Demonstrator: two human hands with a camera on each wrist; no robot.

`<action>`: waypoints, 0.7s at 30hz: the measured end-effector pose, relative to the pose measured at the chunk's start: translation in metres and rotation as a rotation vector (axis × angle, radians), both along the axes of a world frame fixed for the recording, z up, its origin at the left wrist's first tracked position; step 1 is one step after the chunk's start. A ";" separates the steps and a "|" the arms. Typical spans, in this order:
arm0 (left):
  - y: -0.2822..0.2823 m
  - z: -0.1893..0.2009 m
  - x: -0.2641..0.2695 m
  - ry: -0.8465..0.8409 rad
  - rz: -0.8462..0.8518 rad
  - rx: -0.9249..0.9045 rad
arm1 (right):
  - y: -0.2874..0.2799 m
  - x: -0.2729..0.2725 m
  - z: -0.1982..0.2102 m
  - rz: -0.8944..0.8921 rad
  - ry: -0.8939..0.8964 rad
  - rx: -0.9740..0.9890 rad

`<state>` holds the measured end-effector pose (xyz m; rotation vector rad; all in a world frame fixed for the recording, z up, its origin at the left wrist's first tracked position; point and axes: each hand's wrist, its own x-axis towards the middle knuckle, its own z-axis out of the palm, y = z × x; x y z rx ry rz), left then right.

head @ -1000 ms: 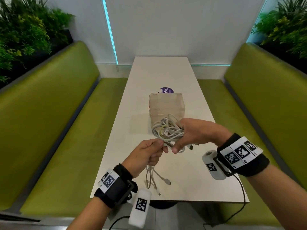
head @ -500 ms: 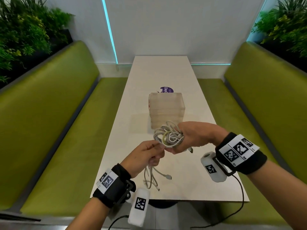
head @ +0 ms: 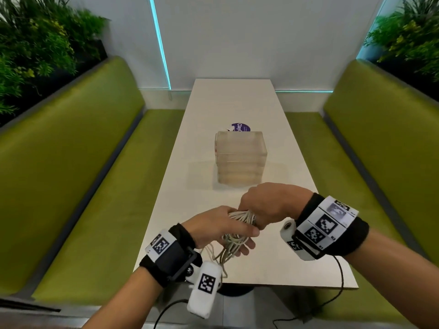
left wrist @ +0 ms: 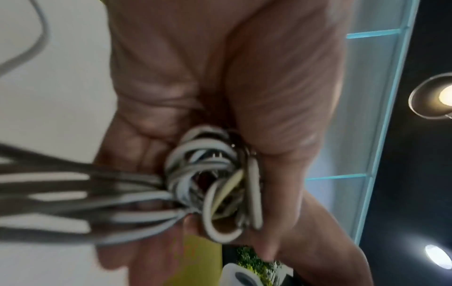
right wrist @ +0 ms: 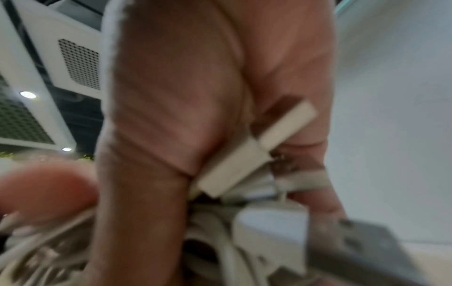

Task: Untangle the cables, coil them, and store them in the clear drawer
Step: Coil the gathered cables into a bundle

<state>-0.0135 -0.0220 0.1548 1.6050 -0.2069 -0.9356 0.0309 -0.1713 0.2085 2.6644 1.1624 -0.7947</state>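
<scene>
A bundle of white and grey cables [head: 241,218] is held above the near end of the table between both hands. My right hand [head: 266,205] grips the coiled part from above, knuckles up. My left hand [head: 228,230] wraps around the same bundle from the left, with loose strands [head: 223,255] hanging below it. The left wrist view shows the cable loops [left wrist: 215,185] packed between the fingers. White plug ends [right wrist: 247,154] are pressed in the right palm in the right wrist view. The clear drawer unit [head: 240,160] stands shut on the table beyond the hands.
The long white table [head: 232,103] runs away from me between two green benches [head: 71,176] [head: 380,150]. A purple round sticker [head: 240,127] lies behind the drawer unit. Plants [head: 35,48] line both sides above the bench backs.
Both hands came down and toward me with the bundle. The right hand rolled knuckles-up over the coil, and the left hand moved from pinching a strand to wrapping around the bundle.
</scene>
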 end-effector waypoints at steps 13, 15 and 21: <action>0.002 -0.002 -0.001 -0.160 0.067 -0.041 | -0.016 0.003 -0.011 -0.233 0.359 0.296; 0.003 -0.003 0.001 -0.174 0.052 -0.057 | -0.017 0.002 -0.012 -0.227 0.348 0.318; 0.019 -0.019 0.007 -0.221 0.166 -0.160 | -0.034 0.018 0.008 -0.344 0.216 0.488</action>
